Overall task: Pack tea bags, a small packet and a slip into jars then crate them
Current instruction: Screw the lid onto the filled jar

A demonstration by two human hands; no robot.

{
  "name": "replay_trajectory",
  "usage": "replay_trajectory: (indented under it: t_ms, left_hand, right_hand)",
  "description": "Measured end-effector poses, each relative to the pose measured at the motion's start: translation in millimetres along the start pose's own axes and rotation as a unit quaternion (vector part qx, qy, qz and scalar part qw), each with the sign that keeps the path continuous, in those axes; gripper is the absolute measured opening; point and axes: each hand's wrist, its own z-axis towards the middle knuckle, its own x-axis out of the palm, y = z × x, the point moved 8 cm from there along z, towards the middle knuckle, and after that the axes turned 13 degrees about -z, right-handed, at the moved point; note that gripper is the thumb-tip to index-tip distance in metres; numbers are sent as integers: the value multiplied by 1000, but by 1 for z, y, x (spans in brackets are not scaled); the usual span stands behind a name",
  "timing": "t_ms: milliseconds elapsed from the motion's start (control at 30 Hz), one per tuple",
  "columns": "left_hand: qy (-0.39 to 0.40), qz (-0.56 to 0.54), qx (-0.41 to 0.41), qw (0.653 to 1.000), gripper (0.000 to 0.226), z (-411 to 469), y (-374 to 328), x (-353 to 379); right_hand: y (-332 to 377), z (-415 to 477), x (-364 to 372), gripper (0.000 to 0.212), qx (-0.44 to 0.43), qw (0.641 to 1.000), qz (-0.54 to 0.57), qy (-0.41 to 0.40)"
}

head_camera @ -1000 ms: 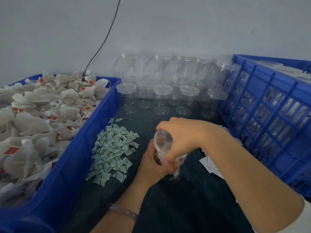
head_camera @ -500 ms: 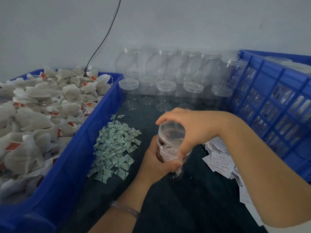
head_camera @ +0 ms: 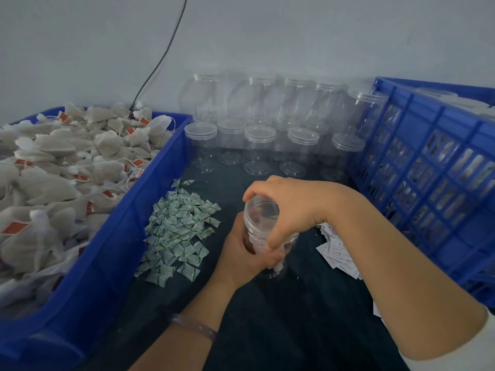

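A clear plastic jar (head_camera: 261, 223) stands on the dark table near the middle, with tea bags and a printed slip visible inside. My left hand (head_camera: 245, 253) grips its lower body from the left. My right hand (head_camera: 289, 207) curls over the top, fingers and thumb round the clear lid. A heap of small green-and-white packets (head_camera: 178, 231) lies left of the jar. White paper slips (head_camera: 336, 249) lie to its right, partly hidden by my right forearm. Tea bags (head_camera: 67, 167) fill the blue bin (head_camera: 112, 250) at the left.
Several empty lidded jars (head_camera: 259, 148) stand in rows at the back against the wall. A tall blue lattice crate (head_camera: 428, 170) stands at the right, with jars inside it. A black cable (head_camera: 163, 54) runs down the wall.
The view has shifted slightly. Both hands stay on the jar; my right hand has turned a little on the lid.
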Motion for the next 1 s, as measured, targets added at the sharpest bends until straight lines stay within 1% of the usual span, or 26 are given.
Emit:
replay_trajectory:
  t_ms: [367,567,700,800,900,933,1000]
  left_hand:
    - [1,8,6,1000,70,0,-3,1]
    - [6,11,10,1000,72,0,-4,2]
    - [11,10,12,1000,72,0,-5,3]
    - [25,7,1,1000,68,-2,-2,5]
    - [31,12,-13,999,56,-2,-1,6]
    - [26,15,-10,1000,61,-2,-2,5]
    - [16,21,-5,1000,78,-1,-5,4]
  right_hand:
    - [5,5,-4,85,17,999,-45,1]
    - [3,4,-2,88,24,999,-35,2]
    - [10,6,-2,85,37,995,-94,5]
    - [8,9,-2,83,92,986,-136,-1]
    - [3,7,2,104,186,970,-157,-20]
    - [3,5,1,107,202,965,-164,-26]
    - [-2,-1,-6,106,221,961,-165,-34]
